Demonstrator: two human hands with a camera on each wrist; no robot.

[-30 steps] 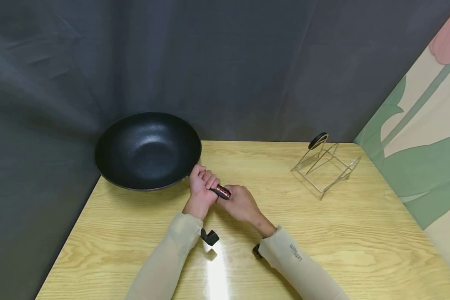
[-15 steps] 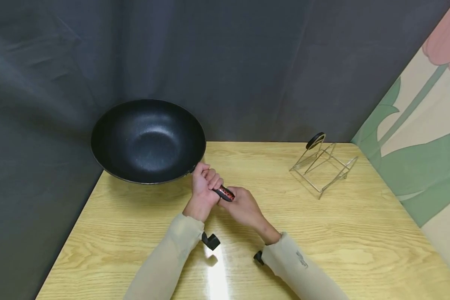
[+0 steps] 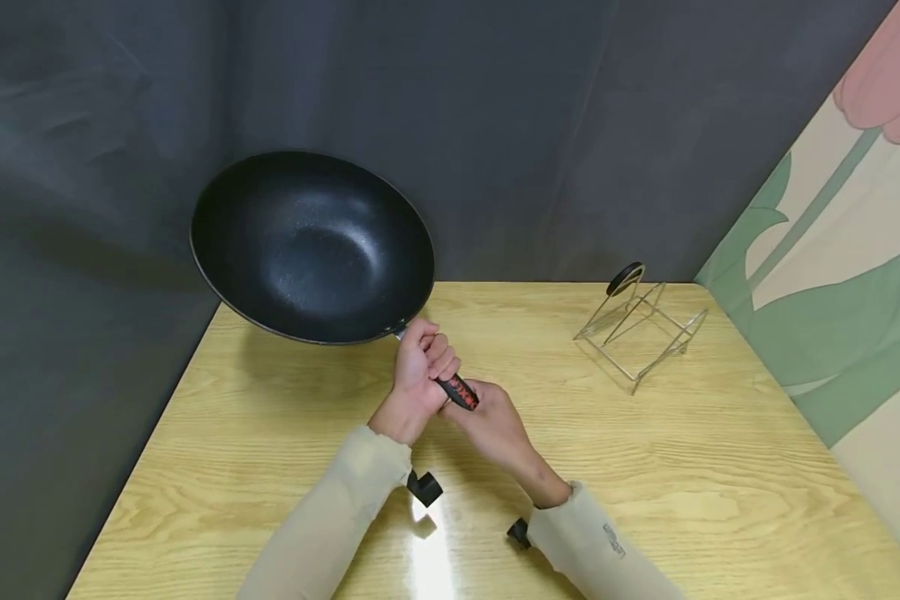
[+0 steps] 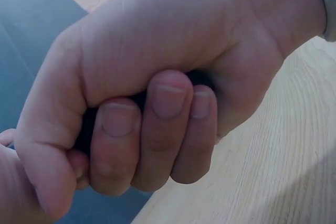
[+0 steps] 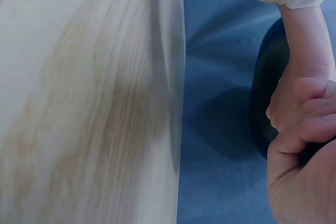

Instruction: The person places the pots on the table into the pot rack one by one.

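Pale wood grain runs across the worktop (image 3: 645,467) in front of you, with dark grey cloth hung behind it and a panel painted with green leaves and a pink flower on the right.

Nearest you, both forearms in beige sleeves reach forward over the worktop, each with a small black camera at the wrist. Your right hand (image 3: 495,421) is wrapped around the tail end of the handle (image 3: 461,392), which is black with red markings; in the right wrist view its fingers (image 5: 310,129) are curled in tight on that end. Your left hand (image 3: 420,367) grips the same handle just ahead of the right, closer to the bowl, and the 2 hands touch. The left wrist view shows its fingers (image 4: 157,124) folded together around the dark handle, thumb closed over them.

Beyond your hands, the wok (image 3: 311,246) is held up off the worktop, clear of the wood, over the far left corner. It is black, deep and round, tilted so its inside faces you, and its shadow falls on the wood beneath.

Farther back on the right, well apart from the wok, a wire rack (image 3: 641,333) stands on the worktop near the far edge, with a black round knob (image 3: 624,279) at its top.
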